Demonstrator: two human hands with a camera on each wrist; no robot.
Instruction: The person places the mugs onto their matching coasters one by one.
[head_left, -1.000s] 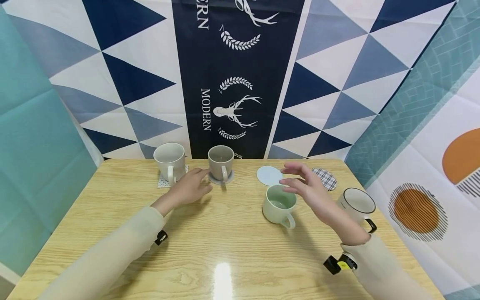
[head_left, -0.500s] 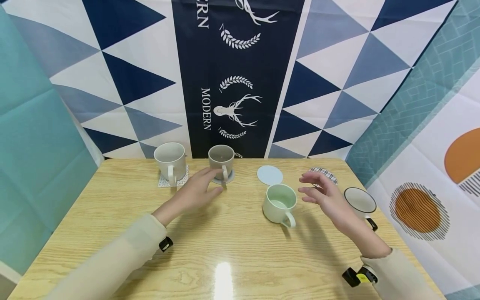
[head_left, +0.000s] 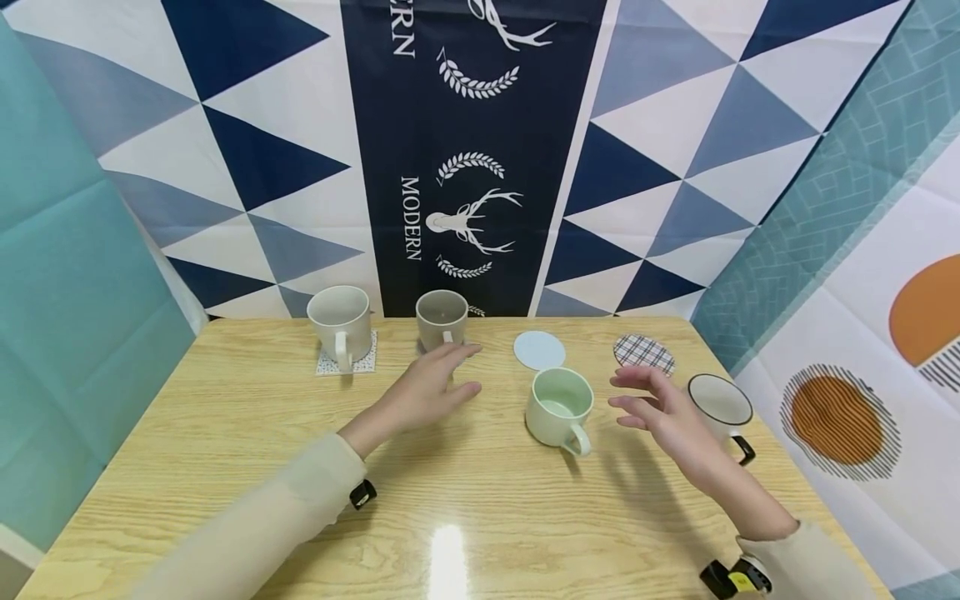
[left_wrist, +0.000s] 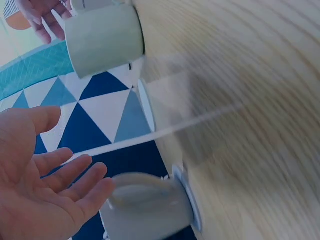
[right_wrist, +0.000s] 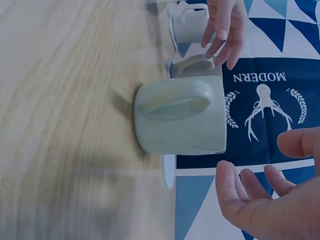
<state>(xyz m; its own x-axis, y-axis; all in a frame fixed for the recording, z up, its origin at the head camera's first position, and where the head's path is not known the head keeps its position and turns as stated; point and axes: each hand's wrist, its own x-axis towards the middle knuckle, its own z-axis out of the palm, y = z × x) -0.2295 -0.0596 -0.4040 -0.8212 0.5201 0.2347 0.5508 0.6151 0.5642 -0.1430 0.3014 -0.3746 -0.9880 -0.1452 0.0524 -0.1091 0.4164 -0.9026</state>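
Note:
My left hand [head_left: 420,392] hovers over the table in front of the grey mug [head_left: 441,312], fingers extended and holding nothing; in the head view it overlaps that mug's handle. Between my two hands a pale green mug [head_left: 558,408] stands upright on bare wood, its handle toward me. My right hand [head_left: 671,417] is in the air to the right of the green mug, fingers loosely bent around nothing. In the right wrist view the green mug [right_wrist: 180,116] sits left of my fingertips. The grey mug [left_wrist: 150,205] rests on a round coaster [left_wrist: 187,197] in the left wrist view.
A white mug [head_left: 340,321] stands on a square speckled coaster [head_left: 367,363] at the back left. A round pale blue coaster [head_left: 539,350] and a round plaid coaster [head_left: 645,353] lie behind the green mug. A black-rimmed white mug [head_left: 720,404] stands at the right edge.
My left hand has moved right, from beside the white mug to in front of the grey mug. My right hand has drawn back to the right, away from the green mug.

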